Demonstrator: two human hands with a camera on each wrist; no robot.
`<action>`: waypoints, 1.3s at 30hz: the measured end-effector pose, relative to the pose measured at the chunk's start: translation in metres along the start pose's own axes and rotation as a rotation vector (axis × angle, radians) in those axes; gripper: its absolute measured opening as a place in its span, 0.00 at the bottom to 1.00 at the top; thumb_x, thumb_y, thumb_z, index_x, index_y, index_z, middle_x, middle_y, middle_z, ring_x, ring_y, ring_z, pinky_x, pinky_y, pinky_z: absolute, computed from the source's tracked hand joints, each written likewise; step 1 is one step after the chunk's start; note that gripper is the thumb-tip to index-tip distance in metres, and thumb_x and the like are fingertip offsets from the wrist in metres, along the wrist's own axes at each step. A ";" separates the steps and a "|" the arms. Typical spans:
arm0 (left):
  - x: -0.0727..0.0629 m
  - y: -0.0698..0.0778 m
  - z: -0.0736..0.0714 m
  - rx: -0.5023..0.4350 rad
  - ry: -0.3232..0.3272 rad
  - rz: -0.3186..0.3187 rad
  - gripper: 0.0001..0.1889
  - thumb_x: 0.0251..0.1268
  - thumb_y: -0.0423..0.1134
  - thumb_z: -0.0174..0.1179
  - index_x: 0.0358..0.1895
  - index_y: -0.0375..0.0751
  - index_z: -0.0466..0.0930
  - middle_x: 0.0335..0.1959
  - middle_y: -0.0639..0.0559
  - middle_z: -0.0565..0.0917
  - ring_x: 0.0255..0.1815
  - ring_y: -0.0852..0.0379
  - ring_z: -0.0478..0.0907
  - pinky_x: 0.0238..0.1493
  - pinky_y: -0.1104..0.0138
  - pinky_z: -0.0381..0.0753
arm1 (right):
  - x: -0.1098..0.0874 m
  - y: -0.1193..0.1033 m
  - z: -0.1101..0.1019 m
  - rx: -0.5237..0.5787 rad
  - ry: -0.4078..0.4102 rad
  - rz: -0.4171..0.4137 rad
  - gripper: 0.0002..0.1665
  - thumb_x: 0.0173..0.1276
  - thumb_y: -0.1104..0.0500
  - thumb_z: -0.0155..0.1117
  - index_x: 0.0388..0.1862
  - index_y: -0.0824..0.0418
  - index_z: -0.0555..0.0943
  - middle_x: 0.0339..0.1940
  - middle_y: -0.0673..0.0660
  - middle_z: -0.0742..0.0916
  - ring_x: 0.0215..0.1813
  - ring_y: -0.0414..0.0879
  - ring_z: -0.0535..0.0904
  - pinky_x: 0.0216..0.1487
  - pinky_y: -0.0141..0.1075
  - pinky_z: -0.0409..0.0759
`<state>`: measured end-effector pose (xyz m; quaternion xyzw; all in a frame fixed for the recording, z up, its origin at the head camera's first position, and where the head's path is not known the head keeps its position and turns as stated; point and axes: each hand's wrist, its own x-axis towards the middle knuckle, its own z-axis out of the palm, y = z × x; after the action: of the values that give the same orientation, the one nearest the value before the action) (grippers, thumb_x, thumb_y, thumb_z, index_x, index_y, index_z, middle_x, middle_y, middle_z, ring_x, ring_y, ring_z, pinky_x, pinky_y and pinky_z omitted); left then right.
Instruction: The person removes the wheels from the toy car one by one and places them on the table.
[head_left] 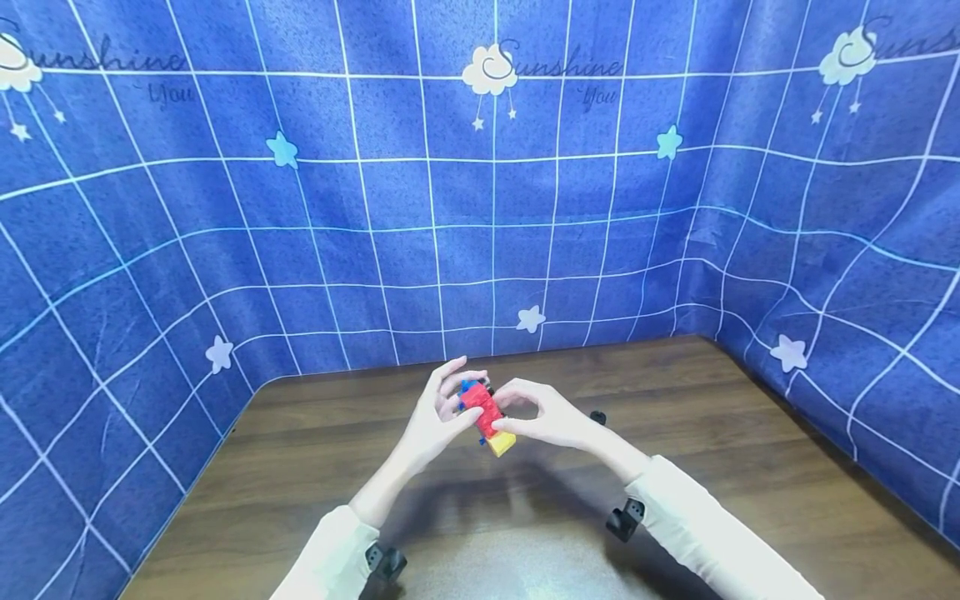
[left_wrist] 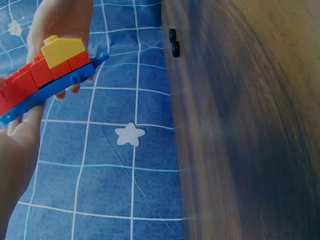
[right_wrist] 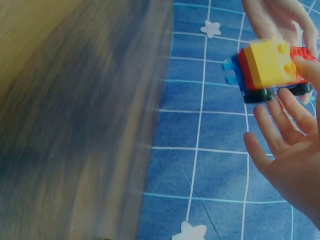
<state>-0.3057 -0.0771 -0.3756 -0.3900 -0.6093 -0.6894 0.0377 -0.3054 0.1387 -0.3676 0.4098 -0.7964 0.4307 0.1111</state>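
Both hands hold a toy block car [head_left: 483, 406] above the table. It has a blue base [left_wrist: 50, 92], a row of red bricks [left_wrist: 42, 75] and a yellow sloped brick [right_wrist: 265, 62] at one end. My left hand [head_left: 438, 421] grips it from the left, thumb on the red bricks. My right hand [head_left: 551, 417] pinches it from the right, thumb on top and fingertips by a black wheel [right_wrist: 257, 95]. Another black wheel [right_wrist: 301, 89] sits farther along that side. On the side facing the left wrist camera, no wheels show on the blue base.
A loose pair of black wheels [left_wrist: 174, 42] lies on the wooden table [head_left: 315, 467], just right of the right hand. A blue curtain [head_left: 390, 183] with white lines and stars hangs behind and along the sides. Each wrist carries a small black camera [head_left: 625, 519].
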 end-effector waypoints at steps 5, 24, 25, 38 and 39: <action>-0.001 0.000 -0.001 -0.016 -0.010 -0.043 0.35 0.59 0.25 0.59 0.68 0.42 0.54 0.63 0.30 0.69 0.62 0.48 0.73 0.56 0.67 0.76 | -0.001 -0.003 0.003 0.071 -0.025 0.101 0.16 0.59 0.58 0.69 0.47 0.57 0.80 0.41 0.52 0.87 0.46 0.42 0.81 0.52 0.47 0.77; -0.006 -0.002 -0.001 0.201 0.094 -0.168 0.27 0.54 0.28 0.66 0.59 0.37 0.69 0.47 0.36 0.81 0.42 0.62 0.81 0.43 0.69 0.81 | 0.003 -0.012 0.006 0.026 0.107 0.112 0.18 0.55 0.63 0.71 0.43 0.63 0.77 0.36 0.57 0.86 0.41 0.53 0.82 0.48 0.46 0.78; -0.005 -0.003 0.000 0.212 0.095 -0.159 0.27 0.54 0.28 0.66 0.59 0.36 0.70 0.46 0.36 0.81 0.41 0.63 0.82 0.43 0.69 0.81 | 0.003 -0.013 0.006 0.024 0.105 0.114 0.17 0.55 0.63 0.71 0.43 0.64 0.77 0.35 0.59 0.86 0.41 0.55 0.82 0.48 0.46 0.78; -0.005 0.016 0.005 0.366 0.080 -0.133 0.23 0.56 0.28 0.64 0.56 0.32 0.72 0.43 0.34 0.83 0.43 0.47 0.83 0.42 0.71 0.80 | 0.001 -0.034 0.002 -0.016 0.103 0.131 0.16 0.55 0.64 0.71 0.40 0.68 0.76 0.31 0.62 0.85 0.38 0.57 0.82 0.48 0.47 0.77; -0.005 0.020 0.007 0.378 0.078 -0.135 0.23 0.56 0.27 0.63 0.57 0.31 0.72 0.43 0.33 0.83 0.44 0.45 0.83 0.42 0.72 0.80 | 0.001 -0.028 0.003 -0.021 0.110 0.132 0.17 0.54 0.63 0.72 0.40 0.68 0.76 0.31 0.61 0.86 0.38 0.56 0.82 0.47 0.47 0.77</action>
<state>-0.2881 -0.0781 -0.3624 -0.3071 -0.7508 -0.5782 0.0873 -0.2846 0.1274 -0.3524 0.3310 -0.8189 0.4505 0.1303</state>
